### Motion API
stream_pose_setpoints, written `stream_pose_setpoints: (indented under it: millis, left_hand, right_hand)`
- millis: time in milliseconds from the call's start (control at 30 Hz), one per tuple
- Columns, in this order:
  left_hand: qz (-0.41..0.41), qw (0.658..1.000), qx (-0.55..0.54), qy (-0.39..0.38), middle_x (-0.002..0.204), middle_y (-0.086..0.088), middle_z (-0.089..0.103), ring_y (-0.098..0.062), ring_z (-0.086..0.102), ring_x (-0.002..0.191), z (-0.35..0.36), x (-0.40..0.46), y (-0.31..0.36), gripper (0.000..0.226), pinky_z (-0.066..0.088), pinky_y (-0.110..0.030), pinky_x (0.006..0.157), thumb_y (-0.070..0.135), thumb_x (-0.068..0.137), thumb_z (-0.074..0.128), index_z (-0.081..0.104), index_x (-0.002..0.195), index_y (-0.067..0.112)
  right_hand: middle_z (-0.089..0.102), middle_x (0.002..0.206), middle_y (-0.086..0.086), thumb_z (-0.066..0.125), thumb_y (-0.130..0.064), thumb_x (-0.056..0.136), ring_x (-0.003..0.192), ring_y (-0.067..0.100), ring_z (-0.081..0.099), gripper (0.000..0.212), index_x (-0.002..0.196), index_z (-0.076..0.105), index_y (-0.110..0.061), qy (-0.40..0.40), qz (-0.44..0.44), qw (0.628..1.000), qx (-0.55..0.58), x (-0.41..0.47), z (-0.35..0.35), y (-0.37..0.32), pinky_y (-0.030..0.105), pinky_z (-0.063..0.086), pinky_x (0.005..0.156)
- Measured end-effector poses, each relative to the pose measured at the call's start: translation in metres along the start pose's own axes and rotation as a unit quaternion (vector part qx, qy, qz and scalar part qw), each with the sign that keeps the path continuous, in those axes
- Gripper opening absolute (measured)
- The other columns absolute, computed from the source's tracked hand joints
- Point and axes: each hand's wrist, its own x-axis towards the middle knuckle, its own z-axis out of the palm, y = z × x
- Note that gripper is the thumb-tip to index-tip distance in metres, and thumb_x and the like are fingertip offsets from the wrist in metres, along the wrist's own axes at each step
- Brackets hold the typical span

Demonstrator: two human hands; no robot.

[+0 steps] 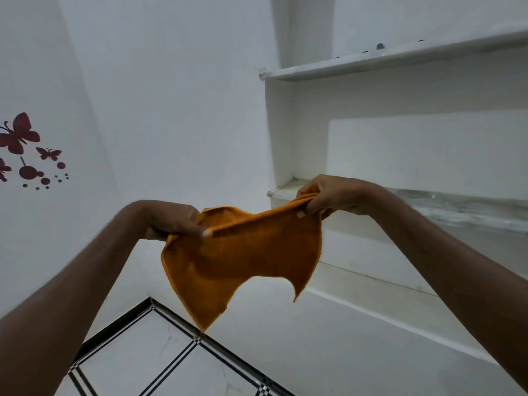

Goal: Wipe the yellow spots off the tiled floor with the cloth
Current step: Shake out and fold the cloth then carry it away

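Both hands hold the cloth (243,252) up in the air, well above the floor (137,355), stretched between them along its top edge. The left hand (171,221) grips the cloth's left corner — fingers curled down over the fabric, thumb tip pressing it from the front. The right hand (328,195) pinches the cloth's right corner, thumb in front and fingers curled behind, with the fabric bunched in the grip. That corner sits higher than the left one, so the top edge slants upward to the right.

The cloth is orange, and it hangs loose below the hands in two points: a long one under the left hand and a shorter one under the right.

Below the cloth lies the floor — pale tiles with dark lined borders and small checkered squares at the joints. No part of the cloth touches it. Behind the cloth to the right are white shelves (400,57) set into the wall. Far to the cloth's left, dark red butterfly stickers (20,135) mark the wall.
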Motion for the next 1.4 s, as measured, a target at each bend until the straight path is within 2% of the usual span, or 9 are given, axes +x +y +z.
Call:
stream_pose_setpoints:
  millis: [100, 267, 367, 533, 700, 867, 1033, 1200, 1400]
  left_hand:
    - [0.025, 0.999, 0.009, -0.032, 0.119, -0.013, 0.072, -0.035, 0.068, 0.111, -0.003, -0.004, -0.007, 0.037, 0.055, -0.047, 0.096, 0.014, 0.084, 0.073, 0.066, 0.119, 0.004]
    - [0.103, 0.978, -0.164, 0.080, 0.118, -0.014, 0.072, -0.033, 0.069, 0.108, -0.006, -0.001, -0.025, 0.039, 0.059, -0.043, 0.084, 0.022, 0.085, 0.068, 0.067, 0.122, 0.010]
    - [0.093, 0.954, -0.253, 0.131, 0.121, -0.014, 0.070, -0.036, 0.064, 0.114, -0.004, 0.004, -0.031, 0.043, 0.056, -0.047, 0.093, 0.029, 0.083, 0.072, 0.068, 0.123, 0.012]
    - [0.042, 0.946, -0.305, 0.100, 0.114, -0.011, 0.069, -0.023, 0.066, 0.101, -0.001, 0.005, -0.034, 0.082, 0.058, -0.038, 0.082, 0.032, 0.053, 0.098, 0.065, 0.122, 0.004]
    - [0.028, 0.956, -0.274, 0.104, 0.139, -0.014, 0.056, -0.028, 0.054, 0.124, -0.003, -0.001, -0.030, 0.119, 0.056, -0.031, 0.078, 0.026, 0.032, 0.103, 0.054, 0.140, 0.018]
    - [0.057, 0.971, -0.185, 0.143, 0.136, -0.011, 0.056, -0.034, 0.049, 0.127, -0.003, -0.008, -0.022, 0.102, 0.052, -0.036, 0.085, 0.036, 0.038, 0.100, 0.062, 0.131, 0.024]
    - [0.118, 0.953, -0.173, 0.218, 0.125, -0.006, 0.061, -0.028, 0.051, 0.124, 0.001, -0.018, -0.014, 0.058, 0.047, -0.039, 0.094, 0.021, 0.063, 0.085, 0.072, 0.119, 0.015]
    - [0.178, 0.926, -0.099, 0.319, 0.108, -0.004, 0.072, -0.016, 0.060, 0.107, 0.007, -0.025, -0.002, 0.029, 0.047, -0.026, 0.081, 0.017, 0.075, 0.083, 0.078, 0.104, 0.014]
    - [0.182, 0.902, -0.009, 0.392, 0.095, 0.005, 0.074, -0.008, 0.063, 0.094, 0.007, -0.033, 0.009, 0.024, 0.048, -0.022, 0.069, 0.025, 0.077, 0.083, 0.079, 0.099, 0.016]
  right_hand:
    - [0.074, 0.103, 0.010, 0.077, -0.014, 0.087, 0.099, 0.027, 0.072, 0.023, 0.108, 0.070, -0.008, 0.045, 0.015, 0.996, 0.074, -0.005, 0.001, -0.004, 0.034, 0.063, 0.077]
    - [0.069, 0.107, 0.010, 0.079, -0.022, 0.086, 0.097, 0.027, 0.069, 0.036, 0.115, 0.063, -0.009, 0.168, 0.056, 0.964, 0.198, -0.013, 0.004, -0.008, 0.033, 0.059, 0.070]
    - [0.064, 0.108, 0.008, 0.082, -0.023, 0.084, 0.091, 0.020, 0.064, 0.051, 0.126, 0.057, -0.008, 0.225, 0.084, 0.943, 0.228, -0.011, 0.011, -0.011, 0.030, 0.055, 0.063]
    - [0.061, 0.105, 0.009, 0.083, -0.022, 0.083, 0.088, 0.019, 0.063, 0.058, 0.131, 0.055, -0.008, 0.272, 0.109, 0.937, 0.191, -0.011, 0.016, -0.012, 0.030, 0.057, 0.065]
    - [0.064, 0.105, 0.012, 0.084, -0.015, 0.081, 0.090, 0.021, 0.066, 0.056, 0.130, 0.057, -0.007, 0.220, 0.125, 0.952, 0.171, -0.021, 0.010, -0.008, 0.029, 0.058, 0.071]
    - [0.059, 0.119, 0.011, 0.087, -0.018, 0.076, 0.112, 0.030, 0.061, 0.066, 0.134, 0.055, -0.013, 0.159, 0.122, 0.972, 0.119, -0.027, 0.003, -0.009, 0.037, 0.058, 0.087]
    - [0.065, 0.112, -0.001, 0.085, -0.026, 0.080, 0.103, 0.015, 0.062, 0.044, 0.119, 0.066, -0.018, 0.062, 0.032, 0.997, -0.044, -0.039, 0.000, -0.014, 0.022, 0.052, 0.075]
    - [0.068, 0.098, -0.002, 0.080, -0.010, 0.082, 0.090, 0.013, 0.063, 0.021, 0.097, 0.068, -0.019, 0.108, -0.011, 0.975, -0.192, -0.040, -0.003, -0.018, 0.019, 0.050, 0.069]
    - [0.071, 0.092, -0.001, 0.079, -0.015, 0.084, 0.089, 0.014, 0.066, 0.014, 0.097, 0.074, -0.018, 0.180, -0.042, 0.960, -0.209, -0.048, -0.016, -0.020, 0.016, 0.044, 0.065]
